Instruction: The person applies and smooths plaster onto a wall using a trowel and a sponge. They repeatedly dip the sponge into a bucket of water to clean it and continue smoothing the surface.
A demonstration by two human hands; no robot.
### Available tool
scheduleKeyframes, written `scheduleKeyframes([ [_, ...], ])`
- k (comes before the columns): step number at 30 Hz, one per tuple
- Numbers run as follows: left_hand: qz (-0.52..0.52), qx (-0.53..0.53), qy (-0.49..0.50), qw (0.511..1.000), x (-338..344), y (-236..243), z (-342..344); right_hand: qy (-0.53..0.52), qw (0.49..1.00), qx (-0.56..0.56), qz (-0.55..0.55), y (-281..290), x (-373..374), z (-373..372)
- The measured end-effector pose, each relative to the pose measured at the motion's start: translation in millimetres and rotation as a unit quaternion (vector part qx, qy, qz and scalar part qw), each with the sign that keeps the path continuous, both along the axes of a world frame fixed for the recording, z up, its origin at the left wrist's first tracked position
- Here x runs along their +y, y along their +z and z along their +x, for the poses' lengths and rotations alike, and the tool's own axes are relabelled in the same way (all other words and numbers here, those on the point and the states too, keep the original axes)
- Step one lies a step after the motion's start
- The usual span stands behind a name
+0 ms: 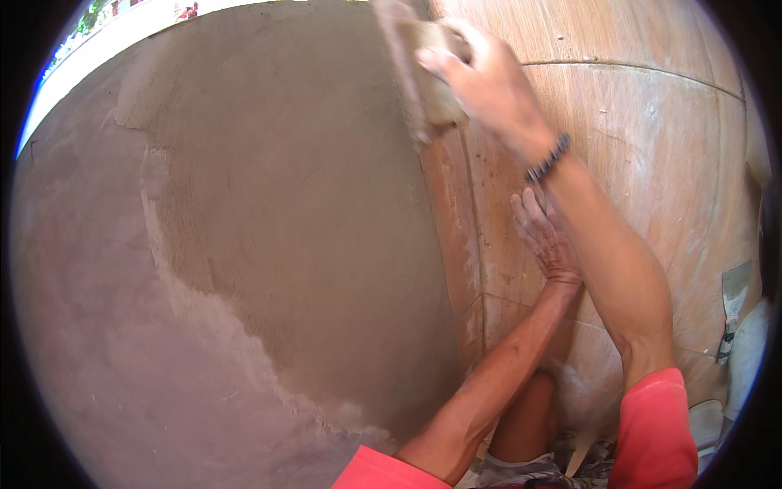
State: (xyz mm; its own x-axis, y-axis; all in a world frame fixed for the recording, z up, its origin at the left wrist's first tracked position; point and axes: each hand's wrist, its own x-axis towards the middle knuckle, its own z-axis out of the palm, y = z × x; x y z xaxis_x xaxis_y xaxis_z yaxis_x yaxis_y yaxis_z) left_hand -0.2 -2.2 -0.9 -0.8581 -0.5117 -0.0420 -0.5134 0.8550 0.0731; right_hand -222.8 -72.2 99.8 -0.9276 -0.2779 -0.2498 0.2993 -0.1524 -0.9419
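My right hand is closed around the handle of a plastering float. The float is blurred and lies near the top of the view, along the border where grey-brown plaster meets the wood-patterned tiles. The plaster looks smooth and damp, with a ragged edge on its left against a paler, drier coat. Below my right forearm, my left hand rests flat on the tiles with its fingers stretched out and holds nothing. My right forearm crosses over it and covers part of that hand.
A scraper with a flat metal blade lies at the far right, beside a pale rounded object that I cannot make out. My bent leg is at the bottom. Beyond the plaster's upper left edge is a bright area with greenery.
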Motion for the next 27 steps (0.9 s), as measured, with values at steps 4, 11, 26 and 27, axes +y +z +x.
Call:
scheduleKeyframes([
  [4, 0.008, 0.035, -0.025, 0.999, 7.5, 1.7, -5.8, 0.024, 0.999, 0.039, 0.023, -8.5, -29.7, -16.6],
  [11, 0.033, 0.038, -0.005, 0.999, 1.7, 26.6, -15.0, 0.136, 0.968, 0.156, -0.141, 107.8, -2.6, 138.4],
  [26, 0.041, 0.027, -0.002, 0.999, 5.5, 32.7, -21.5, 0.098, 0.992, -0.053, -0.053, 37.9, -10.4, 96.9],
  [27, 0.052, 0.039, -0.005, 0.998, 0.2, 20.5, -15.5, 0.183, 0.977, -0.081, -0.078, 61.1, -3.3, 111.7],
])
